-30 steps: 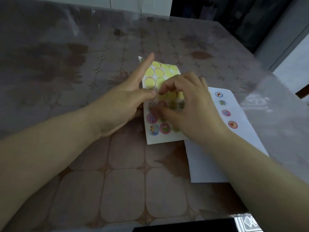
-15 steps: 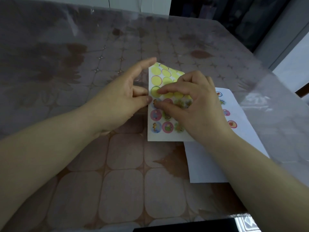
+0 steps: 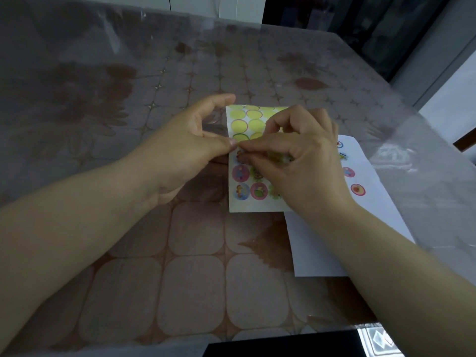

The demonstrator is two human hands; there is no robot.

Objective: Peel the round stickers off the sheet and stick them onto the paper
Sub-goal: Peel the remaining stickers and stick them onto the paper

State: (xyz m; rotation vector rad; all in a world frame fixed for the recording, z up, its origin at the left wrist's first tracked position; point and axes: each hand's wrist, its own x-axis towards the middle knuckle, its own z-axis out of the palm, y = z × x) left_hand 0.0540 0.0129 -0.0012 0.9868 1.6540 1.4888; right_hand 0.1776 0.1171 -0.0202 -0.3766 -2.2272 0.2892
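1. The left hand point(image 3: 185, 148) is at the left edge of the sticker sheet point(image 3: 243, 205). Its thumb tip is clamped on that edge with a curled finger tucked right beside it, so the grip is on the sheet. The index finger points straight out towards the sheet's top left corner.
2. The right hand point(image 3: 301, 161) comes in from the other side, hunched over the middle of the sheet. Thumb and index fingertip are nipped together on a round sticker point(image 3: 235, 155) in the left column. Most of that sticker is hidden under the fingertips, so I cannot tell how far it has lifted.
3. The two grips nearly meet, the left thumb tip just beside the right index tip.
4. The top of the sheet shows only bare yellow circles point(image 3: 238, 114). Colourful printed stickers point(image 3: 241, 191) fill the two lowest rows, and the ones towards the right are blurred or covered by the right hand.
5. The sheet sits mid-tabletop point(image 3: 195, 279), on a tile-patterned cloth under a clear plastic cover.
6. The white paper point(image 3: 316, 253) lies just to the right of the sheet and partly under the right wrist. Whether the two overlap is hidden by the hand.
7. Four placed stickers point(image 3: 358, 189) run in a line along the paper's far side, well apart from the fingers.
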